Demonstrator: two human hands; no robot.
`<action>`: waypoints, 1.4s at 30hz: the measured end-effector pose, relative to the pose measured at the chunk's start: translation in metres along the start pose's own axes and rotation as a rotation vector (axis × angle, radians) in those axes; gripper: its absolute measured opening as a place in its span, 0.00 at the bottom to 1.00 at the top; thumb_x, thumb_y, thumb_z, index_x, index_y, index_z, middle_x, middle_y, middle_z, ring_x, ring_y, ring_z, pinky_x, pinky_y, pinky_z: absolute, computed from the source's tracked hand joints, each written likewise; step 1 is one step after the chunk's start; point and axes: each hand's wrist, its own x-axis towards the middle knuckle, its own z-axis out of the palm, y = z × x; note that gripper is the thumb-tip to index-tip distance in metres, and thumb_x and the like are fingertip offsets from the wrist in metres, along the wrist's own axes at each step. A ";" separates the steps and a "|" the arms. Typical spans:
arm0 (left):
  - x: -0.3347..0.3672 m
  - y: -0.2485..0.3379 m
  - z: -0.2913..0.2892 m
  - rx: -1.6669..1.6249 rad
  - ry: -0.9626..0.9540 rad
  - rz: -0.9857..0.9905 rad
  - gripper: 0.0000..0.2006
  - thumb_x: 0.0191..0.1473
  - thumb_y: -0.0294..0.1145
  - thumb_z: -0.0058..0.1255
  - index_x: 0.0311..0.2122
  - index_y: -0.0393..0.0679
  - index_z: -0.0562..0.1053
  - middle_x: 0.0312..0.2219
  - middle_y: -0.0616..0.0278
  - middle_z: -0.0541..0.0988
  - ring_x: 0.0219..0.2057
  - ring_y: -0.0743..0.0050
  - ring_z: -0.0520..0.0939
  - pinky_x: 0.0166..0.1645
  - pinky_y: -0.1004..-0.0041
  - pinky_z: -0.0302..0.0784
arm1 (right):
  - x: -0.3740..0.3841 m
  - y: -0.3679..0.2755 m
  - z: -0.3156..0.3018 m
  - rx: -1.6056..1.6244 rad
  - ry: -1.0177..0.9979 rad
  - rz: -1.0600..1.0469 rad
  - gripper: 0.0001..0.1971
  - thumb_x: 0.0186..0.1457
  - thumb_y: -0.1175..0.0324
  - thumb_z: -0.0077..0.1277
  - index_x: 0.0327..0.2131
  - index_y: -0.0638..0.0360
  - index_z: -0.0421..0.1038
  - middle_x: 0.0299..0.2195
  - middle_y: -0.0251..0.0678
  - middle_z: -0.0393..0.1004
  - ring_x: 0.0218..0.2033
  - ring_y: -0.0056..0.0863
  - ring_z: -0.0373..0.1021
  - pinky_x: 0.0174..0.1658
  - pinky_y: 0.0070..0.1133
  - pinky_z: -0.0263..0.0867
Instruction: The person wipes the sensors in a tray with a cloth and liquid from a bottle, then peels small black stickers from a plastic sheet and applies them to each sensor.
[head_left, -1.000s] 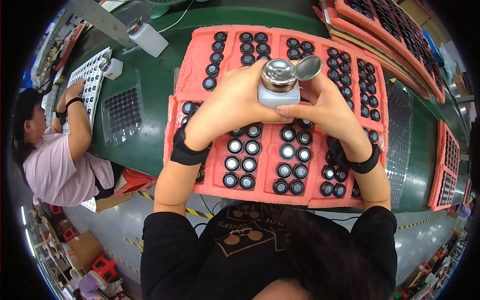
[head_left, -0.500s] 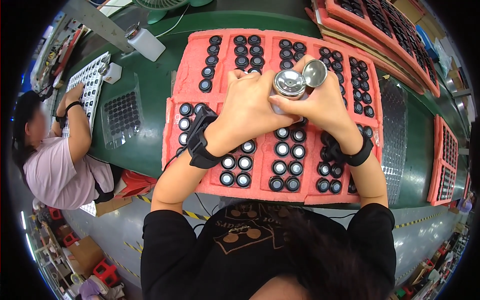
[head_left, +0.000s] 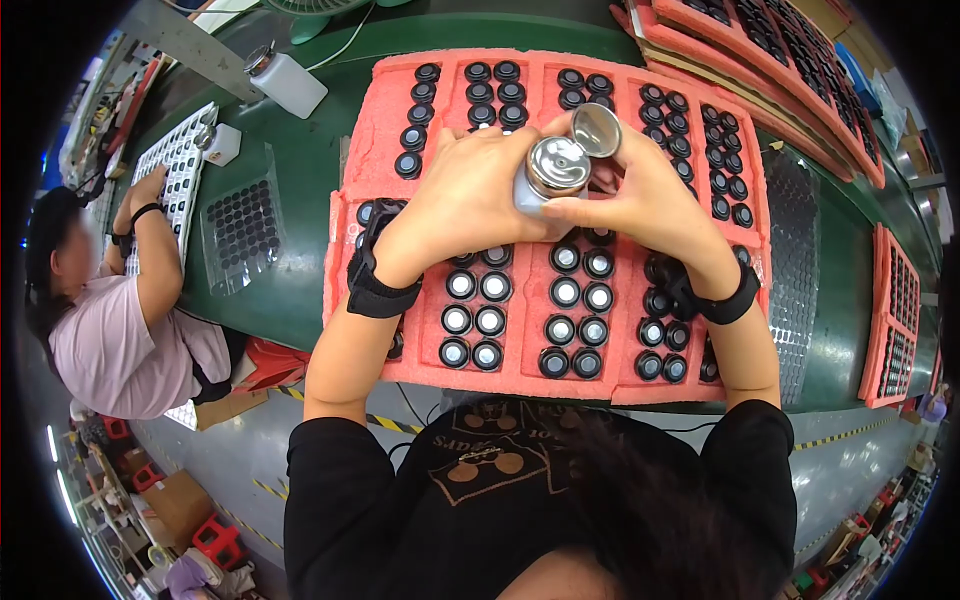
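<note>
A bottle with a whitish body (head_left: 530, 196) and a round metal pump top (head_left: 558, 165) is between my hands, above the foam tray. Its hinged metal lid (head_left: 596, 130) stands flipped open. My right hand (head_left: 640, 195) grips the bottle from the right, thumb along the near side. Against the bottle's left side lies my left hand (head_left: 470, 195), back upward and fingers curled down; its fingertips and anything in them are hidden. Below, a pink foam tray (head_left: 400, 110) holds rows of small round black parts (head_left: 458, 319), several with shiny pale centres in the near rows.
At the left a co-worker (head_left: 120, 330) handles a white tray (head_left: 165, 150) of parts. Another white bottle (head_left: 287, 85) stands at the far left, near a plastic sheet of black discs (head_left: 245, 235). Stacked pink trays (head_left: 740, 70) rise at the far right; another tray (head_left: 888, 320) lies right.
Both hands and the bottle have shifted slightly left over the tray. My left hand has turned a little, so its fingertips show less. The lid remains open.
</note>
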 end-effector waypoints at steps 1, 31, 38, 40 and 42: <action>0.000 -0.001 0.001 -0.016 -0.001 -0.022 0.26 0.27 0.47 0.61 0.33 0.42 0.69 0.25 0.56 0.74 0.31 0.57 0.74 0.39 0.64 0.58 | 0.000 -0.004 -0.001 -0.058 0.008 0.027 0.25 0.35 0.68 0.63 0.40 0.61 0.65 0.35 0.30 0.68 0.32 0.14 0.64 0.34 0.14 0.62; 0.005 -0.011 0.009 -0.725 0.007 -0.191 0.19 0.33 0.38 0.64 0.32 0.38 0.76 0.21 0.65 0.76 0.24 0.85 0.73 0.29 0.80 0.70 | -0.001 0.001 0.003 0.005 0.143 -0.059 0.44 0.33 0.73 0.62 0.57 0.56 0.49 0.41 0.35 0.68 0.48 0.26 0.62 0.56 0.28 0.51; 0.005 -0.013 0.011 -0.620 0.020 -0.198 0.19 0.32 0.40 0.63 0.30 0.38 0.75 0.19 0.64 0.76 0.22 0.84 0.74 0.28 0.79 0.70 | -0.004 -0.012 0.007 -0.171 0.196 0.002 0.43 0.35 0.74 0.59 0.57 0.56 0.49 0.38 0.33 0.70 0.49 0.25 0.61 0.57 0.28 0.48; 0.005 -0.011 0.010 -0.630 0.030 -0.195 0.19 0.32 0.40 0.63 0.30 0.38 0.75 0.19 0.64 0.76 0.22 0.83 0.74 0.28 0.79 0.70 | -0.004 -0.008 0.006 -0.097 0.185 -0.036 0.42 0.35 0.74 0.59 0.57 0.56 0.49 0.38 0.33 0.70 0.49 0.25 0.61 0.57 0.28 0.49; 0.005 -0.008 0.009 -0.652 0.051 -0.190 0.19 0.31 0.41 0.63 0.29 0.38 0.76 0.18 0.63 0.76 0.21 0.83 0.74 0.27 0.78 0.70 | -0.004 -0.004 0.005 0.049 0.160 -0.112 0.42 0.35 0.73 0.59 0.56 0.56 0.50 0.39 0.34 0.70 0.50 0.26 0.61 0.57 0.28 0.49</action>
